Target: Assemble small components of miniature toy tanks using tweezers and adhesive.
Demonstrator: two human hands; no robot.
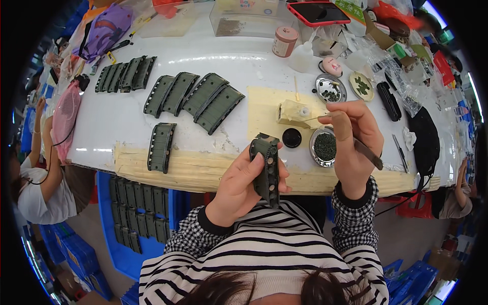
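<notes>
My left hand (238, 184) grips a dark green curved panel (265, 168), tilted so that its edge with several round light spots faces up. In my right hand (353, 145) are slim tweezers (367, 154), pinched between thumb and fingers, their thin tip pointing left. That tip lies over or beside a block wrapped in yellow tape (295, 118), with a small white nozzle (304, 110) on top; I cannot tell whether they touch. Below my right fingers stands a round metal dish (313, 152) full of tiny dark green parts (325, 146). A black round cap (292, 138) sits between the hands.
Several similar green panels (162, 147) lie on the white table (213, 56) at left, more in a blue bin (122, 254) below its taped edge. A second metal dish (330, 81), a pink jar (285, 41), a phone (318, 13) and a pen (400, 152) are beyond. People sit at both sides.
</notes>
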